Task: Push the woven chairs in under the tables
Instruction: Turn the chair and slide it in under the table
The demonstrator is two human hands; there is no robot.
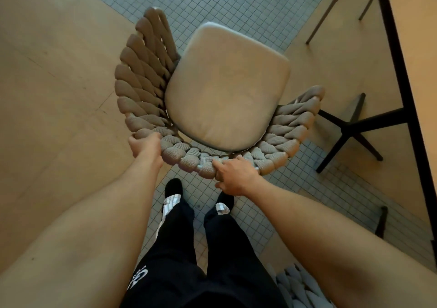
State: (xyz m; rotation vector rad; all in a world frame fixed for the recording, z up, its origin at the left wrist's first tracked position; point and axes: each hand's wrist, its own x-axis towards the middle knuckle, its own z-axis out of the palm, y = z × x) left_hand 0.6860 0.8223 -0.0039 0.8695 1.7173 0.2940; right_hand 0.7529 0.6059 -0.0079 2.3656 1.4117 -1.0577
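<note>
Thick taupe rope, plaited over a curved frame, is forming the back of the woven chair with the beige seat cushion (pixel 220 88), which is standing mid-floor, left of the pale-topped table with the black cross base (pixel 406 76) and not yet under it. The left hand (pixel 145 144) is curling its fingers over the near-left rim; the right hand (pixel 235 175) is clamping the near rim — the stiffest hold. The plait is probably yielding but grippy — the chair is likely sliding easily on tile.
</note>
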